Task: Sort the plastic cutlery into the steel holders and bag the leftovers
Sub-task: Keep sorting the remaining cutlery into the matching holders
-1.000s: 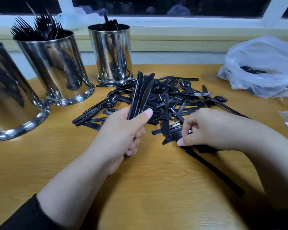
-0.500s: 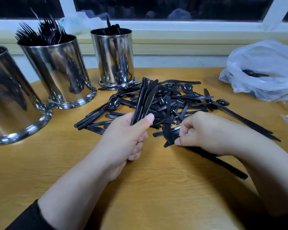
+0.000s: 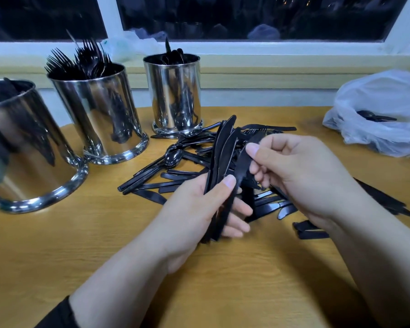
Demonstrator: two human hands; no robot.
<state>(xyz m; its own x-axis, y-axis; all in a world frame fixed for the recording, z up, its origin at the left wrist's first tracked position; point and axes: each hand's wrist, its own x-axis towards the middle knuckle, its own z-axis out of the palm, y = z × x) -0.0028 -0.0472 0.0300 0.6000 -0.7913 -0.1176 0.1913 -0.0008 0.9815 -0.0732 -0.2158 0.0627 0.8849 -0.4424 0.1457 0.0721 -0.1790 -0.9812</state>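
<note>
My left hand (image 3: 197, 216) grips a bundle of black plastic knives (image 3: 224, 152), blades pointing up and away. My right hand (image 3: 301, 171) pinches one more black knife (image 3: 244, 159) and holds it against the right side of that bundle. Beneath both hands lies a loose pile of black cutlery (image 3: 175, 169) on the wooden table (image 3: 81, 245). Three steel holders stand at the left: the near holder (image 3: 26, 147), the middle holder (image 3: 97, 114) full of forks, and the far holder (image 3: 175, 91) with a few pieces.
A white plastic bag (image 3: 384, 110) with a black piece inside lies at the right edge. More black knives (image 3: 388, 200) stick out past my right wrist. A window sill and wall run behind the holders. Bare table lies near the front edge.
My right hand lifted a knife off the pile and brought it up to the bundle in my left hand. The left hand's fingers loosened around the bundle.
</note>
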